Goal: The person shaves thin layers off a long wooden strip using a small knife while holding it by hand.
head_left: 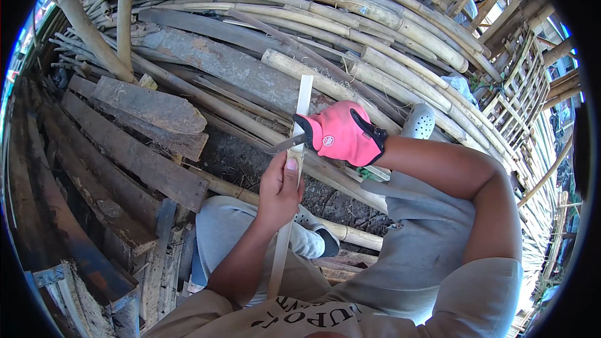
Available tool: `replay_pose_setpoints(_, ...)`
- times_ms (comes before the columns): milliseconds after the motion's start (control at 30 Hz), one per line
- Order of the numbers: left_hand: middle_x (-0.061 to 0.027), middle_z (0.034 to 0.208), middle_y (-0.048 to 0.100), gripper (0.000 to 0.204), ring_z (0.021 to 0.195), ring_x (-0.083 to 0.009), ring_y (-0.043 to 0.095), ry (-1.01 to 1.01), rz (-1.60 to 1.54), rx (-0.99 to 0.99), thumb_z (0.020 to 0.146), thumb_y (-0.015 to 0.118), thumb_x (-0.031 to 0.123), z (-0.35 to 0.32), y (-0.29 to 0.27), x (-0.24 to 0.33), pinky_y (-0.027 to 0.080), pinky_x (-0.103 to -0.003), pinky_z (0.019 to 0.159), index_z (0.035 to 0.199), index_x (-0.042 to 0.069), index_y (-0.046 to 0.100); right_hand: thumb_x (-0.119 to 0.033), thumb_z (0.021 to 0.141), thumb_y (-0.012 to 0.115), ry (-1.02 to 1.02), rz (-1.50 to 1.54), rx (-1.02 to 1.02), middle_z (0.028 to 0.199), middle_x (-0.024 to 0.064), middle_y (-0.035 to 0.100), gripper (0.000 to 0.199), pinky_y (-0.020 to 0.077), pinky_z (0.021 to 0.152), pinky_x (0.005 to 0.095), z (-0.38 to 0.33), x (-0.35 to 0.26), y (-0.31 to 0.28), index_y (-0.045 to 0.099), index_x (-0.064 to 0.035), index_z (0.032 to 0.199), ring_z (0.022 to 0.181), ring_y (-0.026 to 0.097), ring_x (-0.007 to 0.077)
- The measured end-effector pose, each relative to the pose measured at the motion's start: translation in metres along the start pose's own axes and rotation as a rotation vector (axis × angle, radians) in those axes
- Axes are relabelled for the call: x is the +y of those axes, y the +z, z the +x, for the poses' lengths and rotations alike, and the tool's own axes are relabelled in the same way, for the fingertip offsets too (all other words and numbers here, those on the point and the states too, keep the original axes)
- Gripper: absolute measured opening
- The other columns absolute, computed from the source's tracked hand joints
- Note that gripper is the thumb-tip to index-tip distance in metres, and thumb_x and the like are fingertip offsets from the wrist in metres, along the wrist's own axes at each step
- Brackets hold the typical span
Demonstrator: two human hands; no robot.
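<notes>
left hand [280,189] bare, closed around pale bamboo strip [294,169], thumb pressed along it | right hand [343,133] in pink glove, clamped on knife [285,144], handle hidden, blade seemingly on the strip, pointing 9 o'clock | strip at centre, running 12 to 6 o'clock | bamboo poles [325,0] at 12 | weathered planks [131,150] at 9

Bamboo poles [350,6] lie behind the planks [134,150], which lie left of the bamboo strip [294,169].

Two hands: the left [280,189] bare, the right [343,133] in one pink glove. One knife [285,144], one bamboo strip [293,169], one grey clog [418,121]. Bamboo poles [350,0] too many to count.
</notes>
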State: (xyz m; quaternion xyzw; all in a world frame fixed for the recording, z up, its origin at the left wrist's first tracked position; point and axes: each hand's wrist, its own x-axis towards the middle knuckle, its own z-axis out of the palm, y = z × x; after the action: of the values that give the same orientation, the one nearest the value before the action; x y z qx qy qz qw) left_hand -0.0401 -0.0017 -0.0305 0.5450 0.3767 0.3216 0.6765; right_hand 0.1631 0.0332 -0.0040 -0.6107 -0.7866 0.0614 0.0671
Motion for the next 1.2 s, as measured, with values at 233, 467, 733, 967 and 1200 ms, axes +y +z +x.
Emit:
replay_pose_setpoints(233,0.0032,0.058,0.044,0.036,0.044,-0.0034,0.039,0.003,0.088,0.012,0.111,0.035,0.033,0.01,0.001,-0.006,0.036,-0.021,0.039,0.126,0.006,0.054,-0.036,0.081,0.068,0.063,0.041,-0.118,0.072,0.0143,0.066,0.023,0.0502,0.062,0.0482,0.011,0.014,-0.004,0.068,-0.0148,0.089,0.068,0.064,0.0383)
replay_pose_setpoints(467,0.003,0.058,0.044,0.033,0.043,-0.0037,0.039,-0.014,0.067,0.045,0.11,0.036,0.032,0.015,-0.003,-0.007,0.036,-0.022,0.038,0.12,0.007,0.055,-0.042,0.093,0.053,0.028,-0.038,-0.125,0.072,0.0148,0.067,0.029,0.0519,0.065,0.0489,0.023,0.009,-0.023,0.068,-0.0165,0.095,0.073,0.067,0.0372)
replay_pose_setpoints(733,0.0019,0.057,0.044,0.034,0.041,-0.0053,0.038,-0.093,-0.198,-0.158,0.111,0.034,0.035,-0.018,0.03,-0.008,0.034,-0.023,0.037,0.112,0.007,0.053,-0.043,0.105,0.036,0.599,-0.343,0.47,0.066,0.0207,0.065,0.054,0.0528,0.063,0.0496,0.021,0.165,-0.052,0.071,-0.0031,0.095,0.068,0.068,0.0394)
replay_pose_setpoints(967,-0.0001,0.062,0.048,0.038,0.041,-0.0068,0.04,-0.122,-0.193,-0.218,0.11,0.035,0.037,0.005,0.035,-0.024,0.038,-0.023,0.037,0.121,0.006,0.053,-0.034,0.107,0.04,0.181,0.4,0.327,0.09,0.0143,0.069,0.043,0.0548,0.08,0.04,-0.019,0.099,-0.004,0.047,-0.0145,0.144,0.077,0.067,0.0317)
replay_pose_setpoints(1200,-0.0013,0.064,0.051,0.033,0.043,-0.0099,0.046,-0.273,-0.417,-0.161,0.107,0.044,0.032,0.025,0.014,-0.017,0.036,-0.025,0.033,0.126,0.007,0.052,-0.042,0.106,0.043,0.316,0.57,0.087,0.077,0.014,0.067,0.042,0.0532,0.077,0.0365,-0.006,0.056,-0.034,0.062,-0.0118,0.129,0.074,0.064,0.0271)
